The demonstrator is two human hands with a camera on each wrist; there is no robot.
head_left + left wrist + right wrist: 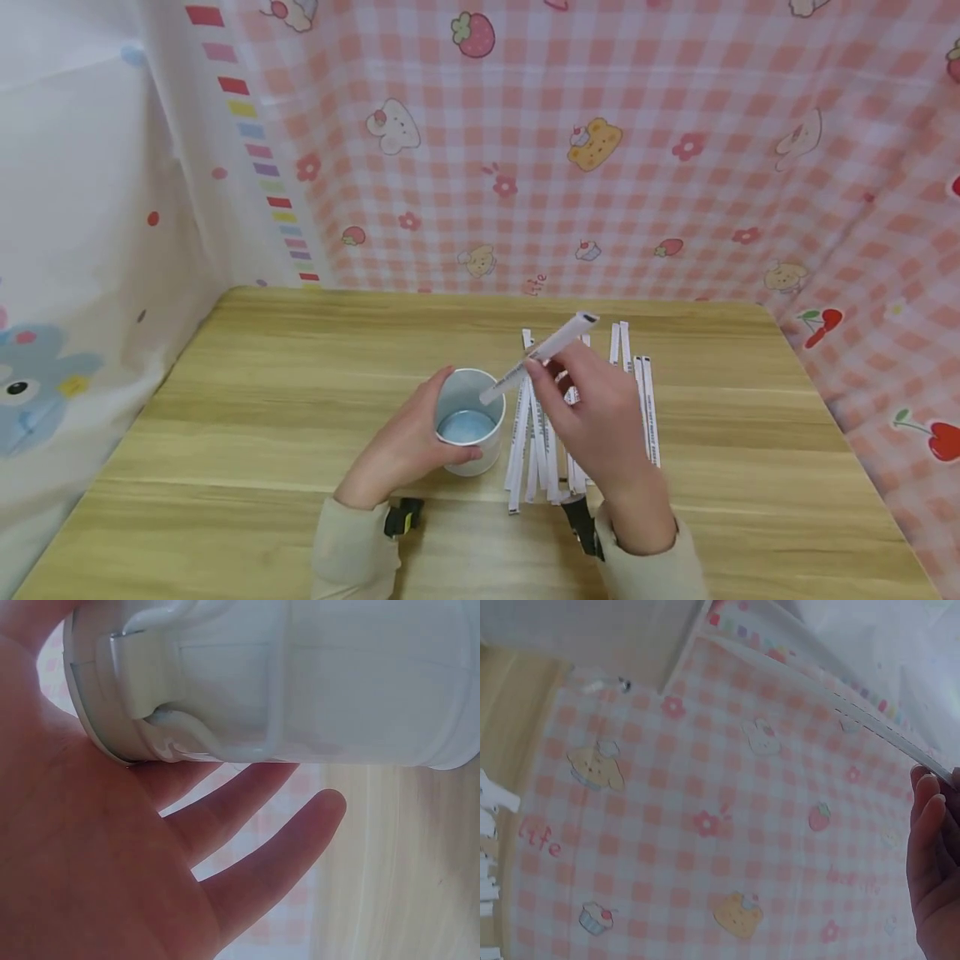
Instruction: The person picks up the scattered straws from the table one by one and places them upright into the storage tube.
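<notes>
Pink checked cloth [525, 208] hangs at twelve o'clock behind the wooden desk [300, 417]. The left hand's [408, 442] grip curls round a white cup [459, 398], its floor bare; the right hand [600, 417] pinches one wrapped stick [551, 346] at the mouth. Loose sticks [551, 467] at three o'clock suggest much remains. Only the left wrist view shows the cup's clasp-like fitting [142, 675].

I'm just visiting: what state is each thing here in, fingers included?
White cup: upright, open-topped.
Held stick: slanted, lower end at the cup's mouth; sealed or not, I can't tell.
Loose sticks: lying spread out, some overlapping.
Left fingers: gripping the cup.
Right fingers: pinching the held stick.
Checked cloth: hanging.
</notes>
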